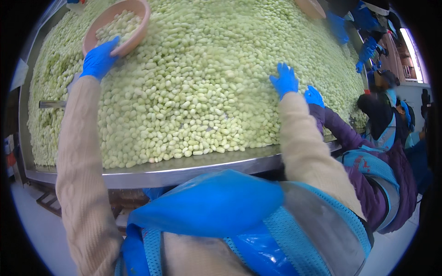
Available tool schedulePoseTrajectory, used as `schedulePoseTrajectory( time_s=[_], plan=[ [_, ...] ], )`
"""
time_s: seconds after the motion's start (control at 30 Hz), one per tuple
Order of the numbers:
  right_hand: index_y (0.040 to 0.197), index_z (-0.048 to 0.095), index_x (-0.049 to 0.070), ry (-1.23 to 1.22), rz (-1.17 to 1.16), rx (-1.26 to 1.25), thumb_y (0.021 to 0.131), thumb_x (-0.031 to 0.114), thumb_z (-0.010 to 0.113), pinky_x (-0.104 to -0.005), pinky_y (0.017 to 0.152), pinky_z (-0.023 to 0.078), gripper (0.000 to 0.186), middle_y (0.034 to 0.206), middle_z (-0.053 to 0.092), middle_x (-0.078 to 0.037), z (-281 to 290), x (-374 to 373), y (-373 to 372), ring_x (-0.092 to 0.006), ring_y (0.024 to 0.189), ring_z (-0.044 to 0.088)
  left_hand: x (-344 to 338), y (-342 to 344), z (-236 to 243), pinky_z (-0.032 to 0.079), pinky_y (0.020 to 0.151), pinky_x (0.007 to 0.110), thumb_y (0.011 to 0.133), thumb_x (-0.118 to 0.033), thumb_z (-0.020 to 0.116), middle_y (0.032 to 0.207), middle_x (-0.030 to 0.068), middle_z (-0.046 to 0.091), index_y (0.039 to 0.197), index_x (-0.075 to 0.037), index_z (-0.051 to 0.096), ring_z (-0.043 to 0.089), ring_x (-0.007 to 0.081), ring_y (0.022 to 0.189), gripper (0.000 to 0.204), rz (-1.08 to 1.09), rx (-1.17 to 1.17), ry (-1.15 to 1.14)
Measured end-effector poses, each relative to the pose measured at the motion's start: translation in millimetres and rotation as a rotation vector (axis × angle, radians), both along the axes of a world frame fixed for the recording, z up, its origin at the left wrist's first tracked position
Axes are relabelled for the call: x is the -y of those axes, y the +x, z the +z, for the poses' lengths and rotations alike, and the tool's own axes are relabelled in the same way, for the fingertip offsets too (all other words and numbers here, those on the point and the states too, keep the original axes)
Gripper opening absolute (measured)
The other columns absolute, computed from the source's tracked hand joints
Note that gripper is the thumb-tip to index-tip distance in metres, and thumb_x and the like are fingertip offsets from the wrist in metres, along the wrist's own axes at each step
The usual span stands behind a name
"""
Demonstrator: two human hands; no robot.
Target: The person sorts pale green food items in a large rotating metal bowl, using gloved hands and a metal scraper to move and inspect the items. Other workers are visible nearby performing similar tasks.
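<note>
A broad layer of pale green oval fruits or beans [198, 83] covers a metal-edged table [202, 166]; I cannot tell their exact kind. At the far left, my left hand [99, 60], in a blue glove, grips the near rim of a pink bowl [144, 22] that holds more of the same green pieces. My right hand [285, 82], also blue-gloved, is spread out over the pieces right of the middle, its fingers apart. Whether it touches them is hard to tell, and nothing shows in its grasp.
A co-worker's gloved hand [314, 96] and purple sleeve [343, 129] are close to the right of my right arm. More people work along the table's right side. A second pink bowl [311, 8] is at the far right. A metal tube [51, 104] lies at left.
</note>
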State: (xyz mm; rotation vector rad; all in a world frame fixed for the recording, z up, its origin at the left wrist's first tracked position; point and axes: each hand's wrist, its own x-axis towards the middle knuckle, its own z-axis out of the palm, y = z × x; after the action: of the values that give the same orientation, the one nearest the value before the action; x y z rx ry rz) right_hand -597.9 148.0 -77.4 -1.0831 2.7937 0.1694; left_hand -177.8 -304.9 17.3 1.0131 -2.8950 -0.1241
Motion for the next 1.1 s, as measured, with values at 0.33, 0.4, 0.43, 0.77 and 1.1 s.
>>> schedulePoseTrajectory(
  time_s=[0.33, 0.4, 0.43, 0.77, 1.1],
  plan=[
    [0.148, 0.045, 0.013, -0.521, 0.331, 0.431, 0.087, 0.042, 0.067, -0.0482, 0.118, 0.029, 0.072, 0.154, 0.039, -0.017, 4.4, 15.9, 168.3, -0.0350, 0.143, 0.034, -97.5, 45.0, 56.7, 0.037, 0.115, 0.041, 0.089, -0.004, 0.065, 0.147, 0.0138, 0.051, 0.148, -0.014, 0.046, 0.046, 0.0311, 0.138, 0.063, -0.105, -0.435, -0.132],
    [0.145, 0.050, 0.014, -0.590, 0.315, 0.167, 0.086, 0.039, 0.067, -0.0467, 0.116, 0.030, 0.066, 0.148, 0.047, -0.014, 0.0, 2.0, 104.6, -0.0319, 0.141, 0.038, -111.2, 84.7, 56.3, 0.035, 0.115, 0.039, 0.091, -0.003, 0.063, 0.149, 0.0127, 0.049, 0.148, -0.009, 0.046, 0.046, 0.0283, 0.138, 0.060, -0.085, -0.452, -0.049],
    [0.147, 0.046, 0.014, -0.412, 0.271, -0.004, 0.086, 0.038, 0.067, -0.0463, 0.117, 0.028, 0.068, 0.151, 0.044, -0.015, 6.1, -15.7, 75.8, -0.0340, 0.142, 0.036, -114.8, 108.2, 54.9, 0.034, 0.116, 0.038, 0.091, -0.002, 0.062, 0.150, 0.0122, 0.049, 0.148, -0.006, 0.046, 0.046, 0.0269, 0.138, 0.058, -0.051, -0.454, -0.027],
    [0.146, 0.049, 0.011, -0.674, 0.013, 1.002, 0.091, 0.005, 0.065, -0.0330, 0.115, 0.033, 0.057, 0.151, 0.047, -0.012, -45.5, -17.3, 134.0, -0.0214, 0.139, 0.044, -80.7, 275.1, -0.4, 0.038, 0.111, 0.033, 0.098, 0.005, 0.052, 0.155, 0.0091, 0.038, 0.154, -0.007, 0.035, 0.036, 0.0215, 0.142, 0.060, 0.646, -1.176, 0.277],
    [0.146, 0.047, 0.005, -0.541, 0.152, 0.991, 0.095, 0.003, 0.058, -0.0319, 0.115, 0.033, 0.052, 0.151, 0.048, -0.013, 75.4, -22.4, 179.1, -0.0205, 0.141, 0.043, 43.2, 228.6, -5.5, 0.049, 0.095, 0.031, 0.095, -0.018, 0.067, 0.109, 0.0060, 0.067, 0.144, -0.007, 0.051, 0.064, 0.0162, 0.099, 0.053, 0.641, -1.413, 0.539]
  ],
)
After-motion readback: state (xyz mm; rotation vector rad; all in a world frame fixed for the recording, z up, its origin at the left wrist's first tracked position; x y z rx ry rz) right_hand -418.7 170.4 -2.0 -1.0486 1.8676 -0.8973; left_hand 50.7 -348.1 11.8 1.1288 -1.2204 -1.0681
